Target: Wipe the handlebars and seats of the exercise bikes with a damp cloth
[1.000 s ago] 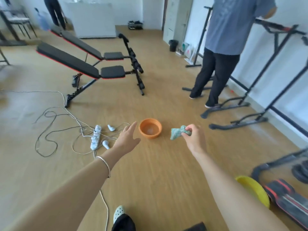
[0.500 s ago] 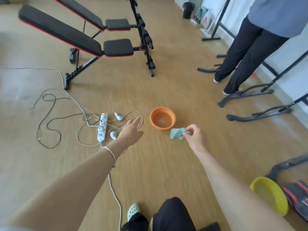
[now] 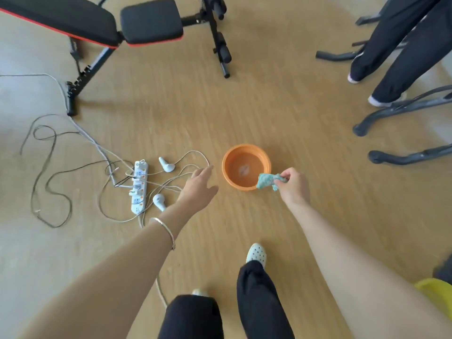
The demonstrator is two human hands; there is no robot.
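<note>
- A light wood-plank floor (image 3: 281,101) filled the head view; everything listed was seen standing or lying on it.
- A black padded weight bench with red trim (image 3: 73,23) was seen at upper left, well apart from both hands.
- A bystander's legs in dark trousers (image 3: 403,45) were seen at upper right, beside dark tubular metal frame feet (image 3: 403,157). No bike handlebar or seat could be made out.
- A round orange plastic basin (image 3: 245,166) was seen at centre, upright, with a pale glint at its bottom. Water was judged likely but not certain.
- A white plastic power strip (image 3: 139,187) with tangled cables was seen left of the basin.
- The left hand (image 3: 199,188) was held out with fingers straight and spread, gripping nothing. It was placed between power strip and basin, apart from the basin.
- The right hand (image 3: 293,187) was curled, with a teal crumpled cloth (image 3: 267,181) pinched at the fingertips.
- The cloth was held at the basin's near-right rim, its free end pointed left toward the bowl. Contact with the rim could not be told.
- Key relation: the basin lay just ahead-left of the right hand, which was the nearer one. A short dip leftward and down was judged to be the next move, to wet the cloth.
</note>
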